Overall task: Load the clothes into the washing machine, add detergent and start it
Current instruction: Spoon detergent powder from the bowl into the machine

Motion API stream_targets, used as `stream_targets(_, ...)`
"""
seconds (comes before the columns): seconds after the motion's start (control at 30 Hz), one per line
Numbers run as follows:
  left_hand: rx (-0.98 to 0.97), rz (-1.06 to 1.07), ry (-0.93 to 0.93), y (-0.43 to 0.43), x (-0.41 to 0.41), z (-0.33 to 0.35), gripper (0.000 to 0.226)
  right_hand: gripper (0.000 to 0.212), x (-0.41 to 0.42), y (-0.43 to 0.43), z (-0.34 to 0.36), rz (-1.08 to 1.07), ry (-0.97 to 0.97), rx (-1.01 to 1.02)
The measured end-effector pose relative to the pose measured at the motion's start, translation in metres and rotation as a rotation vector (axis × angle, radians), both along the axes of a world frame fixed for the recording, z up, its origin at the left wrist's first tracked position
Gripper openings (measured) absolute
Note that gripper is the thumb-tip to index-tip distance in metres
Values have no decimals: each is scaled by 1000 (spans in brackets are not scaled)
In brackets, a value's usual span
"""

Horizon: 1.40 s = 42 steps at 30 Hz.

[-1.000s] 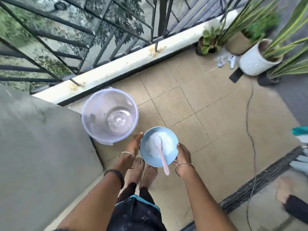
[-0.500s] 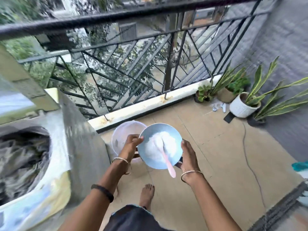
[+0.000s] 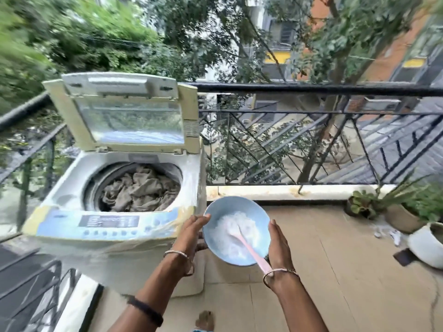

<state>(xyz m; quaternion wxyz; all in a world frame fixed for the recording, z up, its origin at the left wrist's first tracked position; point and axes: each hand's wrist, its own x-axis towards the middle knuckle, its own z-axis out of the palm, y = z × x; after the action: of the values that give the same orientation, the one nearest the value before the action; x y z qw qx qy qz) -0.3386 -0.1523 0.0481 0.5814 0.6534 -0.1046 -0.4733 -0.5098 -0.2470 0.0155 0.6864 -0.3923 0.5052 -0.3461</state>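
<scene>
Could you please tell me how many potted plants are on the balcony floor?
3: a small dark pot of succulents by the kerb, a round tan pot right of it, and a white ribbed pot at the right edge. More may lie beyond the frame.

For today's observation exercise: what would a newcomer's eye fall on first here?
A blue bowl of white powder with a pink spoon in it, held by the left hand and right hand, low centre. Left of it stands the washer, lid up, full of grey clothes.
</scene>
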Motion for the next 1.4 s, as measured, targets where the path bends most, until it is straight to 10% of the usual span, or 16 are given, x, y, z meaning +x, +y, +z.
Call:
stream_targets(0.2,-83,224,137,58,62,16,20,59,99,38,9,168,8,-52)
stream_targets(0.7,-36,422,20,144,288,-15,19,39,333,114,14,322,19,122)
stream_targets(1.2,14,506,177,133,403,-40,37,37,437,26,-28,-10,28,479)
stream_targets(1.4,40,504,130,118,438,-49,10,38,505,-20,-53,-83,-123,567)
